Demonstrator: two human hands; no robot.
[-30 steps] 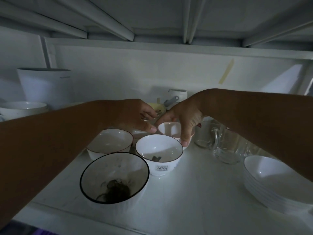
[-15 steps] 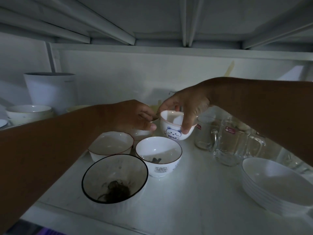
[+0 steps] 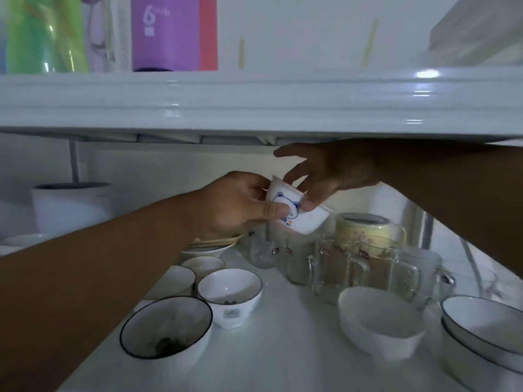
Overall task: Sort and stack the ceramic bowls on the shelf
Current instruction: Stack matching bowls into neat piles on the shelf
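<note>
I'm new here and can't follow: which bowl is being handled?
Look under the upper shelf, above the glass mugs. Both hands, left hand and right hand, hold a small white bowl, tilted. Only it bears a blue bear face.

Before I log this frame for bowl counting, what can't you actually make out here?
All in the head view:
- Inside of the bear bowl: tilted away, so only its outer wall shows.
- Bear print: the left hand thumb covers part of it.
- Small bowls behind the left forearm: partly hidden, count unclear.
- Stacked bowls at right: cut off by the frame edge.
- Dark bits in the black-rimmed bowl: too dim to identify.
</note>
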